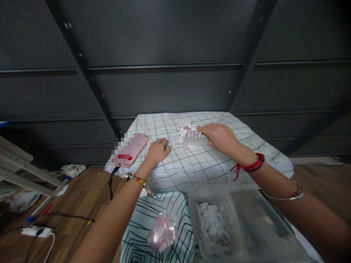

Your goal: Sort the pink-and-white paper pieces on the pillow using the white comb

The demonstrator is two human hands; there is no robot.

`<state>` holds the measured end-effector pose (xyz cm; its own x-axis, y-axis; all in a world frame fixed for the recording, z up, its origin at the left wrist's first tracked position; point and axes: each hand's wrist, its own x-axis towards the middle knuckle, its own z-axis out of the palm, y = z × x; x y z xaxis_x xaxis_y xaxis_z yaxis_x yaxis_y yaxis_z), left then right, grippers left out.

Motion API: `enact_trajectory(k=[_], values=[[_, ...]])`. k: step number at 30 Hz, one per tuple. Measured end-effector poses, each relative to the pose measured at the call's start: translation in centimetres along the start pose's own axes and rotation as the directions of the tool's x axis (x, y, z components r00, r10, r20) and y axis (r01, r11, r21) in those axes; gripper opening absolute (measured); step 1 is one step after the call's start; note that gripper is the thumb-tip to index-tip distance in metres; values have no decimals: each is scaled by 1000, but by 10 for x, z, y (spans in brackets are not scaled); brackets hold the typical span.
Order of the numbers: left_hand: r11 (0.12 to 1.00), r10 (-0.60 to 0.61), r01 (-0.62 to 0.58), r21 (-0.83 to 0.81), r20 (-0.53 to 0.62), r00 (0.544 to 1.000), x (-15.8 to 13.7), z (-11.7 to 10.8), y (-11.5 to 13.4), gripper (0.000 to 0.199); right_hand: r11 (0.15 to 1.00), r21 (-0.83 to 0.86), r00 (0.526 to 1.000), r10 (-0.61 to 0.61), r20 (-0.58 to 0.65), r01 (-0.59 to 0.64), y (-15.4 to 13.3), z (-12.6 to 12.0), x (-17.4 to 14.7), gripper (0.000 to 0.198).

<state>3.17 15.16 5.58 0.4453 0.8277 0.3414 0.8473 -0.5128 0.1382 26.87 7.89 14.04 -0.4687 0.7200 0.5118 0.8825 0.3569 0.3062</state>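
My right hand (221, 138) grips a small white slotted plastic piece (196, 139) by its right end. The piece stands at a pile of small white and pink paper-like bits (185, 126) on a table with a white grid-patterned cloth (175, 160). A stray pink bit (186, 148) lies just in front of it. My left hand (159, 150) rests on the cloth, fingers loosely bent and thumb apart, with nothing in it. Just left of that hand lies a pink phone (133, 149), partly blurred out.
Closest to me, a clear plastic bin (236, 193) contains many white bits (212, 223). Beside it, shiny pink packets (163, 230) lie on a teal patterned cloth (134, 233). A dark panelled wall (164, 91) rises behind the table. A power strip (37, 232) and cables are on the wooden floor.
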Motion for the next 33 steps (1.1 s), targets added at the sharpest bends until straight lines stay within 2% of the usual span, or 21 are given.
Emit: enact_trajectory(k=[9,16,23,28,33], values=[[1000,-6,6,0,10,1000,0,-1,1,33,999,-37,1000,-2,-25,1,-6,-2,7,33],[1000,-18,18,-1,6,1000,0,0,1,33,999,-16,999,-27,24,28,-13,0,11,36],[1000,3,-3,-4,-5,1000,0,0,0,33,999,-49,998,-22,-54,19,-10,-6,5,34],[1000,5,-5,4,-7,1000,0,1,-1,33,999,-46,1000,-22,12,22,-16,2,11,35],[1000,0,0,-7,-9,1000,0,2,-1,33,998,-52,999,-19,28,21,-14,-6,7,36]])
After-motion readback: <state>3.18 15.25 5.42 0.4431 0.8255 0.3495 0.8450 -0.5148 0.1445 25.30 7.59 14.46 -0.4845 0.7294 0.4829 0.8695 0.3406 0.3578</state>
